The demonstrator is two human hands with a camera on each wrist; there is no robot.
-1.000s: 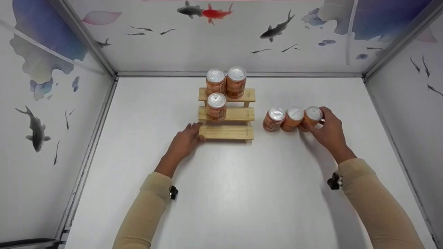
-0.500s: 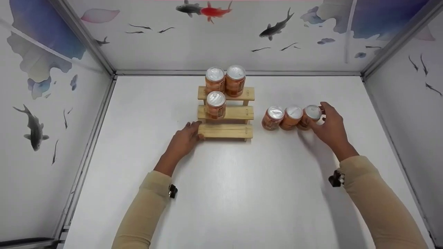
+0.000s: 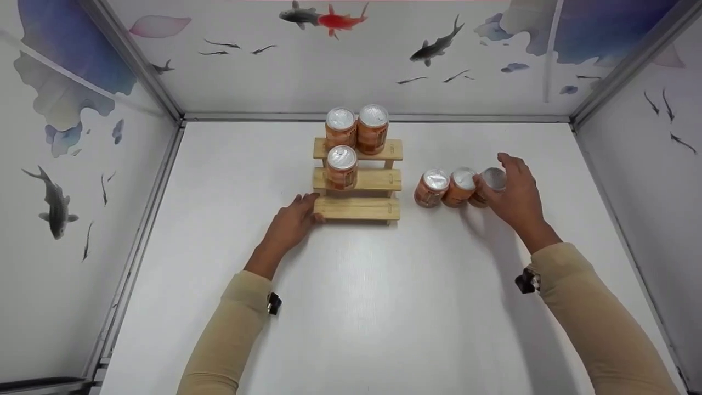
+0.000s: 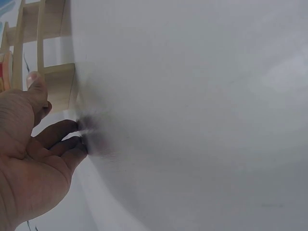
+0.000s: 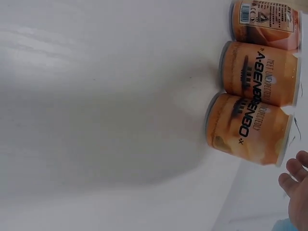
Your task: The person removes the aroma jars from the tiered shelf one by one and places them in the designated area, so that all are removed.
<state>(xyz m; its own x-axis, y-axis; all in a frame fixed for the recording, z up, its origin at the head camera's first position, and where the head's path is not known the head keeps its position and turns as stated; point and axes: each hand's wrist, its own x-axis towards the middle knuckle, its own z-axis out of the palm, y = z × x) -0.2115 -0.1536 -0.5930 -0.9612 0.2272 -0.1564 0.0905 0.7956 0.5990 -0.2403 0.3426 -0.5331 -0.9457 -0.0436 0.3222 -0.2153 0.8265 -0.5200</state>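
A three-step wooden display rack (image 3: 359, 208) stands at the back of the white table. My left hand (image 3: 288, 225) holds the left end of its lowest step, thumb on the board in the left wrist view and the other fingers bent near the tabletop. To the right of the rack, three orange cans with silver lids stand upright in a row: a left can (image 3: 432, 189), a middle can (image 3: 460, 189) and a right can (image 3: 494, 179). Over the right can is my right hand (image 3: 518, 200), fingers spread loosely; the right wrist view shows these fingers (image 5: 288, 183) apart from the cans.
Two orange cans stand on the rack's top step, a left one (image 3: 340, 129) and a right one (image 3: 373, 130). Another can (image 3: 341, 169) is on the left of the middle step. White panels with painted fish enclose the table (image 3: 356, 307) at the back and sides.
My right hand has loosened from the right can and shifted slightly left and up over it. The cans keep their row. My left hand stays at the rack.
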